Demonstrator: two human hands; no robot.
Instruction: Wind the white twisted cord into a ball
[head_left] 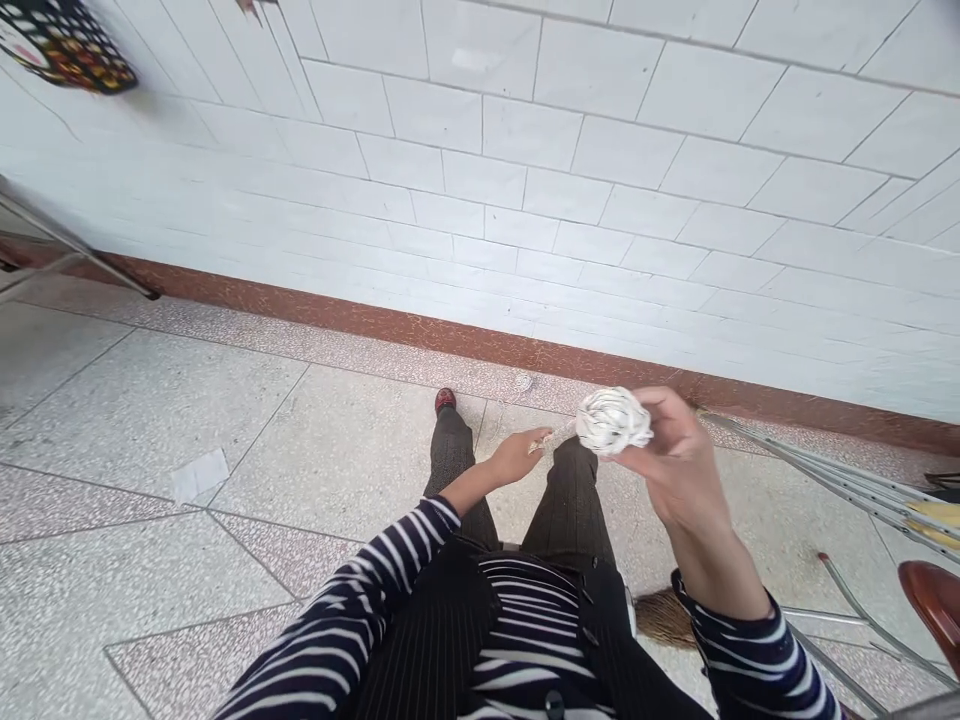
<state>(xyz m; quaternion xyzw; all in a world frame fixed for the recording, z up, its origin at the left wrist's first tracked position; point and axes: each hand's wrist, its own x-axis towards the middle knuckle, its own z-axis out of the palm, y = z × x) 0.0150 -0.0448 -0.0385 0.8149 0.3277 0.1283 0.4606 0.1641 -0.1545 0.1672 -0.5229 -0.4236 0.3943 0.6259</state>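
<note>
My right hand (679,455), raised at the right, has its fingers and thumb closed on a white ball of layered strips (613,421). Whether the strips are cord, cloth or paper cannot be made out. Lower down, in front of my legs, my left hand (517,456) is closed in a pinch. A small pale, brownish scrap (540,442) shows at its fingertips, too small to name. The two hands are apart, with the ball to the right of the left hand.
A white tiled wall (510,180) with a reddish-brown skirting (375,325) stands ahead. On the floor lie a white paper sheet (201,476) and a small whitish object (523,382). Metal frames (825,470) and a broom head (664,617) are at the right; another metal frame (90,255) stands left.
</note>
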